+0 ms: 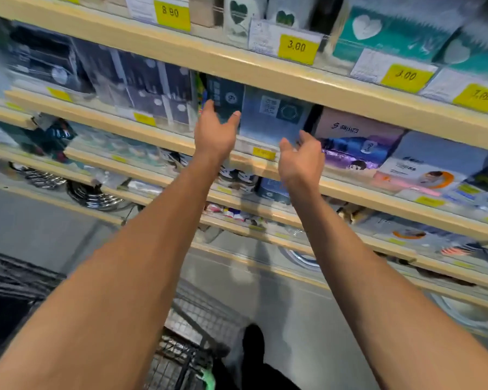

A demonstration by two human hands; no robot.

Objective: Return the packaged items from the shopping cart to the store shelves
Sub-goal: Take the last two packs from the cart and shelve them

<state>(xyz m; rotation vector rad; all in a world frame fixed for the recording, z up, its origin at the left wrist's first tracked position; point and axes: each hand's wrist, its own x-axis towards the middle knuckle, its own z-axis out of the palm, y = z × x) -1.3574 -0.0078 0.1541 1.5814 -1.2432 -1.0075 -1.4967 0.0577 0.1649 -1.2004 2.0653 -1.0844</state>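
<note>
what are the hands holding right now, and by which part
Nothing. The left hand and right hand are both open and empty, in front of the blue-grey package on the shelf.

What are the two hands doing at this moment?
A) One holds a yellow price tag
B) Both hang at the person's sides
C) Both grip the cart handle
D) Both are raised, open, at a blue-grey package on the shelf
D: the left hand and the right hand reach up with relaxed fingers on either side of the blue-grey package on the shelf.
</note>
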